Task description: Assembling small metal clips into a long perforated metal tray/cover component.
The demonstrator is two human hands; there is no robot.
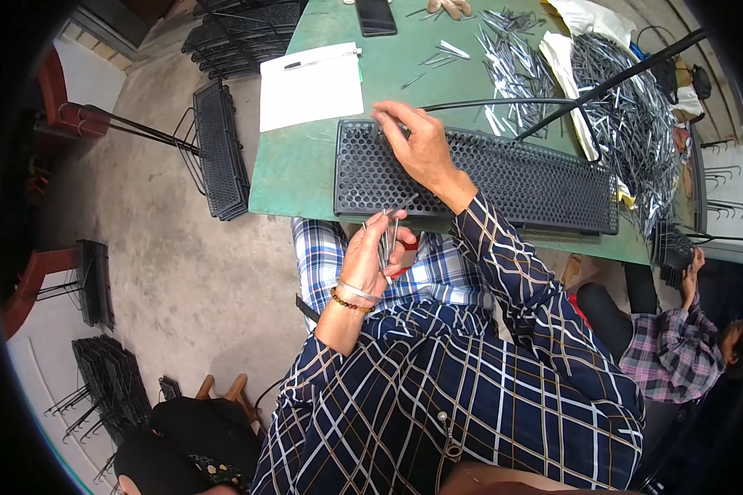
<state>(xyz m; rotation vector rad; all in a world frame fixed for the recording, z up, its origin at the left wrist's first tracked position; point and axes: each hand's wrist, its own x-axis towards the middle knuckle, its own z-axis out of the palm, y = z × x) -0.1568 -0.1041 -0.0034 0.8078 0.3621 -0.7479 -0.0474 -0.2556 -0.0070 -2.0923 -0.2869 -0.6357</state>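
Observation:
A long black perforated metal basket [504, 177] lies along the near edge of the green table [437, 74], with thin black rods rising from its far side. My right hand [425, 153] is over its left part, thumb and fingers closed near the far rim. What they pinch, if anything, is too small to make out. Just below the near rim, my left hand [370, 252] is closed around a small bunch of thin grey metal strips [390, 239]. Some strip ends stick out past its fingers, one toward the basket.
Loose strips [516, 70] lie behind the basket, beside an open white sack [623, 107] full of them. A notebook [309, 91] with a pen [322, 58] and a phone [376, 16] are further left. Similar baskets [219, 153] stand around the floor. People sit at lower left and right.

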